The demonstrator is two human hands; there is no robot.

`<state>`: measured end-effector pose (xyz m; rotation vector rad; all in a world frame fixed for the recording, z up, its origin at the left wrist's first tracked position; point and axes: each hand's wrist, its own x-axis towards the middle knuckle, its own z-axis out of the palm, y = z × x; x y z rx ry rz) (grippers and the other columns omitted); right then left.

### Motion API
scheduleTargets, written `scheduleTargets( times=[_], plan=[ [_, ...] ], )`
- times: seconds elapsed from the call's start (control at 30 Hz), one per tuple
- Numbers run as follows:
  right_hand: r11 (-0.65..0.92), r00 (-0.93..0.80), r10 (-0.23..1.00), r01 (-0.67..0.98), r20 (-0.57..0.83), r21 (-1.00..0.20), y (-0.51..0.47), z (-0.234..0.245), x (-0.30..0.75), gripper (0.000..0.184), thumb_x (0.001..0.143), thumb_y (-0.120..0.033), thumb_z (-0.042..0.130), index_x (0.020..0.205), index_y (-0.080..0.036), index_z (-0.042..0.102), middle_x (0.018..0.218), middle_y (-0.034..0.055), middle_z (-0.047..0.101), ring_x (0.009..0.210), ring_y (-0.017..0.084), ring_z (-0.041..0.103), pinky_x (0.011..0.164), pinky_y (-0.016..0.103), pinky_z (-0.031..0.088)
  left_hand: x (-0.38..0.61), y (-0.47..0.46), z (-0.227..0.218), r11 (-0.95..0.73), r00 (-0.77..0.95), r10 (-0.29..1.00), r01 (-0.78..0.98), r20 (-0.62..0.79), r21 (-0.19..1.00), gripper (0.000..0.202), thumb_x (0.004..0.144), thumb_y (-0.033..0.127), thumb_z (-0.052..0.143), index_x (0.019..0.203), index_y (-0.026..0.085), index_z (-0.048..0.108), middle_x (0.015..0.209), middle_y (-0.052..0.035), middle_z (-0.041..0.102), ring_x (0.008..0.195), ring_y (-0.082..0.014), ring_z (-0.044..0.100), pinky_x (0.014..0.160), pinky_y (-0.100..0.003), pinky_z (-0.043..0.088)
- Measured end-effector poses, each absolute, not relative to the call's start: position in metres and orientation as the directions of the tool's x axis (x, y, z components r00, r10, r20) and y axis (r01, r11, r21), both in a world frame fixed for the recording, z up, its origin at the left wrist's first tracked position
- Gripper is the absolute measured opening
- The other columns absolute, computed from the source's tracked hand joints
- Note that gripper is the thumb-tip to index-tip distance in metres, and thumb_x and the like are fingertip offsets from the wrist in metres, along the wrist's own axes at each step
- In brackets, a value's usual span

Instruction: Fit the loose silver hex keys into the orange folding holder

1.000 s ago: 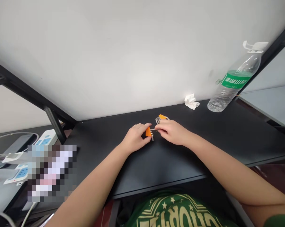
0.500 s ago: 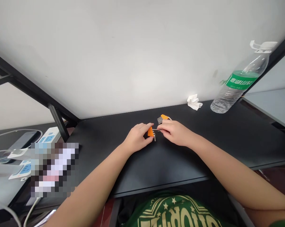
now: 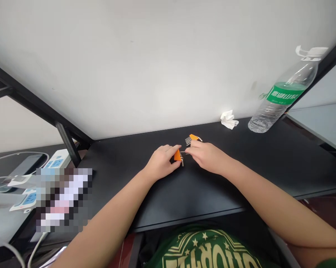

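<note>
On the black desk, my left hand pinches a small orange holder with silver hex keys sticking out of it. My right hand is closed on one thin silver key at that holder, fingertips meeting it from the right. Just behind my right hand lies a second orange holder with a fan of silver keys, touched by neither hand.
A crumpled white tissue lies at the desk's back edge. A clear water bottle with a green label stands at the back right. White power strips and cables sit on the neighbouring surface to the left. A white wall rises behind.
Both hands have stayed at the orange holder, with only slight finger movement. The view has shifted a little.
</note>
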<state>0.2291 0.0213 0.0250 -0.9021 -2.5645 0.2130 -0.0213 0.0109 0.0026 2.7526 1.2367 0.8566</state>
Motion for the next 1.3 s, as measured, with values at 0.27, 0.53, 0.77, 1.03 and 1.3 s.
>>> scheduleTargets(
  times=[0.27,0.53,0.77,1.03,1.3],
  plan=[
    [0.653,-0.639,0.687,0.336,0.345,-0.679,0.021,0.028,0.220,0.017,0.102,-0.016,0.054,0.097,-0.022,0.069,0.087,0.0019,0.064,0.077,0.016,0.061,0.073,0.032,0.049,-0.014,0.004,0.013,-0.695,0.581,0.705,0.680,0.407,0.233,0.028,0.089,0.025,0.065,0.117,0.022,0.065,0.087,-0.0016,0.071,0.089,-0.0211,0.065,0.096,-0.042,0.048],
    [0.038,-0.615,0.788,0.091,-0.026,-0.995,0.036,0.010,0.215,0.040,0.080,-0.044,0.084,0.085,-0.023,0.051,0.077,-0.0046,0.059,0.064,0.013,0.054,0.059,0.028,0.043,-0.011,0.003,0.012,-0.794,0.631,0.599,0.551,0.493,0.258,0.029,0.086,0.022,0.067,0.115,0.023,0.065,0.092,-0.0035,0.070,0.100,-0.0231,0.064,0.102,-0.044,0.046],
    [0.401,-0.510,0.853,0.507,0.110,-0.763,0.048,0.019,0.238,0.029,0.102,-0.042,0.055,0.086,-0.021,0.067,0.087,0.0018,0.063,0.075,0.016,0.058,0.071,0.032,0.044,-0.016,0.006,0.009,-0.711,0.508,0.666,0.652,0.546,0.262,0.046,0.087,0.024,0.068,0.132,0.022,0.060,0.089,-0.0016,0.070,0.084,-0.0197,0.066,0.094,-0.040,0.051],
    [0.538,-0.574,0.818,0.784,-0.033,-0.309,0.045,0.013,0.231,0.010,0.096,-0.019,0.060,0.093,-0.020,0.070,0.108,0.0075,0.069,0.088,0.019,0.064,0.070,0.029,0.043,-0.022,0.012,0.003,-0.557,0.376,0.792,0.767,0.482,0.317,0.049,0.081,0.022,0.071,0.130,0.022,0.063,0.089,-0.0012,0.070,0.083,-0.0204,0.068,0.093,-0.039,0.053],
    [0.561,-0.581,0.813,0.794,-0.021,-0.236,0.039,0.012,0.226,0.012,0.095,-0.011,0.056,0.096,-0.018,0.066,0.101,0.0102,0.071,0.083,0.021,0.066,0.064,0.030,0.041,-0.020,0.010,0.003,-0.607,0.435,0.765,0.735,0.475,0.304,0.046,0.085,0.025,0.068,0.131,0.021,0.062,0.090,-0.0021,0.071,0.083,-0.0205,0.068,0.094,-0.041,0.052]
  ],
)
